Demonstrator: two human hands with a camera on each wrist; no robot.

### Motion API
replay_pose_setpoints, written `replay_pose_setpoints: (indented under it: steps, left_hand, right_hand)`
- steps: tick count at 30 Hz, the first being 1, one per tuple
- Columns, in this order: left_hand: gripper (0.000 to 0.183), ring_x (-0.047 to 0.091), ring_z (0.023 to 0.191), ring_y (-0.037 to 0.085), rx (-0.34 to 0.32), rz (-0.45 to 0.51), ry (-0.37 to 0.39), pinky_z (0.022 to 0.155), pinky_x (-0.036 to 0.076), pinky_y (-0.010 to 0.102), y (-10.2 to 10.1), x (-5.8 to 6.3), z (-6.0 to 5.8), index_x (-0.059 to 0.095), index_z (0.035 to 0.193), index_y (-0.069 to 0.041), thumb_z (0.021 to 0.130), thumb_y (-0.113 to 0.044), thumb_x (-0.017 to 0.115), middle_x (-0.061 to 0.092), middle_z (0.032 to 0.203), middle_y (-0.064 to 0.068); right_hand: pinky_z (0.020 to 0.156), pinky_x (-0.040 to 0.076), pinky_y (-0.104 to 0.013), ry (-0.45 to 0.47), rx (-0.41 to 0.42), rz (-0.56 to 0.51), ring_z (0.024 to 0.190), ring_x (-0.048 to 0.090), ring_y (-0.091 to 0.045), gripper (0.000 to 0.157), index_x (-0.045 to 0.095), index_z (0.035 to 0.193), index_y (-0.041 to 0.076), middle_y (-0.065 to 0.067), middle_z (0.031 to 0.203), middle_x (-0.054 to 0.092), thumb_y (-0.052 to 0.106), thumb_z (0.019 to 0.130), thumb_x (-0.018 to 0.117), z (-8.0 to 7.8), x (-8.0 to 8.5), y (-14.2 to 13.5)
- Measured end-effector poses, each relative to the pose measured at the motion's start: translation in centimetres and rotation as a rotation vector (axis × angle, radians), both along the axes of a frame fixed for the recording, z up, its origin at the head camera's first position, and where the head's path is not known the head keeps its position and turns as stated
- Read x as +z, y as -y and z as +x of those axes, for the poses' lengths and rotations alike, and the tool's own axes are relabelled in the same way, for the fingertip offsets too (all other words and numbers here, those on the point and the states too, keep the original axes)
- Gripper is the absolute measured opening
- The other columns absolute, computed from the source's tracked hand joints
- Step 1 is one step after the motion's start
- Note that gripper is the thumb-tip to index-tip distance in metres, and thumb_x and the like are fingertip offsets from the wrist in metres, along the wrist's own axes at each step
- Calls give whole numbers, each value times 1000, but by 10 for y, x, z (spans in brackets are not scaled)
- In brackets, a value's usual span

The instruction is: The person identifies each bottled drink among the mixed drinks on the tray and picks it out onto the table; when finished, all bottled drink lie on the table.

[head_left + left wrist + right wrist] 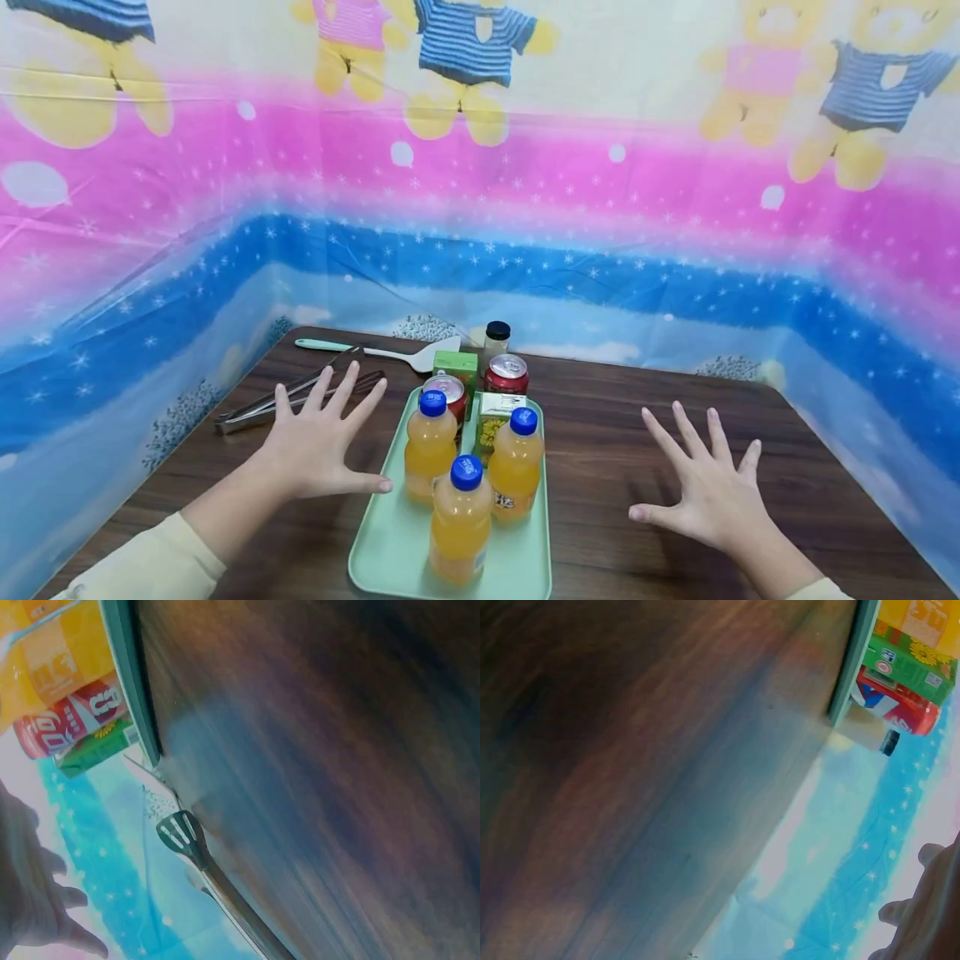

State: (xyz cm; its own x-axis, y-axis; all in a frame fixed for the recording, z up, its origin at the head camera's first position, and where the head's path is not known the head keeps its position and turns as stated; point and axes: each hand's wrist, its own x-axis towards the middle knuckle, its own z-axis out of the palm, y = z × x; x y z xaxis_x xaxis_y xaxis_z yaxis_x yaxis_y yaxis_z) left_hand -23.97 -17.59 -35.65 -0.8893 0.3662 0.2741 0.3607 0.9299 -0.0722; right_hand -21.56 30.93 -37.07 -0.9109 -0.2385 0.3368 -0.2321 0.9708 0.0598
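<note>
My left hand point(311, 450) hovers with fingers spread, left of a pale green tray point(382, 558), its thumb over the tray's left edge. My right hand point(712, 492), fingers also spread, is held over the table well to the tray's right. Neither hand holds anything. On the tray stand three orange drink bottles with blue caps: a front one point(460, 529), a left one point(431, 442) and a right one point(516, 471). Behind them are two red soda cans, one left point(446, 388) and one right point(507, 372), and two green drink cartons, one rear point(456, 364) and one nearer point(501, 408).
Metal tongs point(247, 414) lie on the dark wooden table point(600, 450) behind my left hand. A white spatula point(427, 356) with a mint handle lies at the back. A black-capped jar point(497, 337) stands behind the cans. Printed cloth point(562, 275) surrounds the table.
</note>
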Motion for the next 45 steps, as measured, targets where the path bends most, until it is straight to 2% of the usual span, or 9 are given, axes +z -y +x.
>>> replay_pose_setpoints:
  steps: [6,13,19,25,29,32,37,41,45]
  left_hand:
    - [104,15,136,44,35,120,3,95,10,77,4,14,-8,-3,151,-23,74,-84,30,5,154,18]
    - [96,24,132,46,65,280,85,97,22,71,1,24,-15,4,150,-9,84,-74,28,12,152,22]
    - [84,34,125,47,73,327,94,93,34,67,-11,23,-21,21,147,-1,91,-62,37,29,145,25]
    - [61,42,121,43,161,439,170,89,41,63,-24,20,-30,38,139,-1,94,-39,52,44,133,27]
    - [52,50,113,41,186,534,227,88,46,57,-28,15,-37,46,132,2,93,-31,57,51,126,26]
    - [47,53,109,40,211,588,267,86,48,54,-27,10,-41,50,128,3,92,-26,58,54,123,25]
    - [41,54,105,40,260,601,324,82,50,52,-25,4,-46,55,119,5,91,-24,59,56,118,25]
    - [35,62,80,33,286,641,399,66,56,41,-26,0,-48,57,112,6,89,-20,61,62,95,21]
    - [30,59,55,23,321,736,510,47,55,32,-29,-5,-51,56,107,7,87,-14,65,58,74,13]
  right_hand:
    - [89,-26,-67,-33,22,-70,136,-11,-45,113,5,150,35,-19,153,10,80,61,58,2,12,3]
    - [95,-5,-76,-71,104,-187,136,0,-46,116,7,151,32,-23,151,14,71,61,69,6,29,12]
    - [100,7,-74,-121,204,-269,137,10,-43,116,12,151,29,-20,152,16,62,60,76,10,39,25]
    - [96,26,-70,-134,332,-384,134,26,-38,113,16,151,25,-11,151,24,48,62,82,16,45,42]
    - [93,38,-62,-142,426,-450,131,34,-31,110,18,150,20,-6,149,30,41,64,83,20,46,52]
    - [95,41,-54,-156,467,-495,128,39,-25,108,21,149,18,-3,146,35,37,64,84,23,46,58]
    - [95,46,-39,-120,526,-616,123,46,-23,102,25,148,18,-1,140,43,23,66,85,28,49,67]
    - [95,46,-36,-39,594,-730,122,48,-24,100,26,147,19,-3,138,46,11,66,84,34,52,77]
    - [96,45,-36,30,642,-796,122,47,-24,99,25,148,19,-3,137,46,7,68,82,39,55,88]
